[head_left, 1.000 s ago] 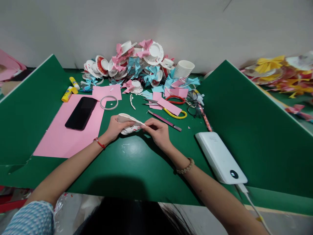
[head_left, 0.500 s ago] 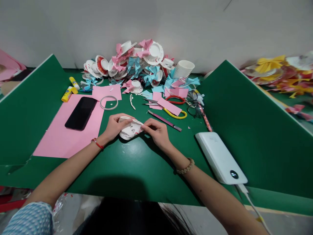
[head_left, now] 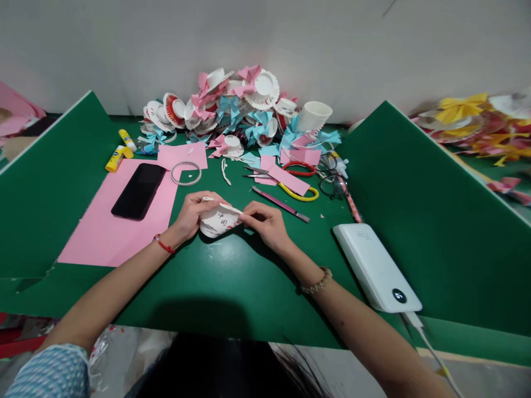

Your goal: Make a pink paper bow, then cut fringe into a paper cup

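A white paper cup (head_left: 219,220) with dark printed characters and red marks is held between my two hands, squeezed flat at its rim and lying on its side just over the green table. My left hand (head_left: 198,211) grips its left end, thumb on the near side and fingers behind. At the right end of the rim, my right hand (head_left: 265,222) pinches the edge between thumb and fingers. Beyond the hands lie a purple craft knife (head_left: 280,203), scissors (head_left: 299,192) with a yellow and a red handle, and a pink paper strip (head_left: 289,179) across them.
A black phone (head_left: 139,190) rests on pink paper (head_left: 93,232) at left, near a roll of tape (head_left: 174,178) and glue sticks (head_left: 114,160). Finished paper hats (head_left: 263,91) and stacked cups (head_left: 316,115) stand at the back. A white power bank (head_left: 373,265) and green dividers (head_left: 440,221) are at right.
The cup's rim looks flatter, and its printed side has turned a little. My left thumb has shifted slightly left along the rim; my right hand keeps its pinch.
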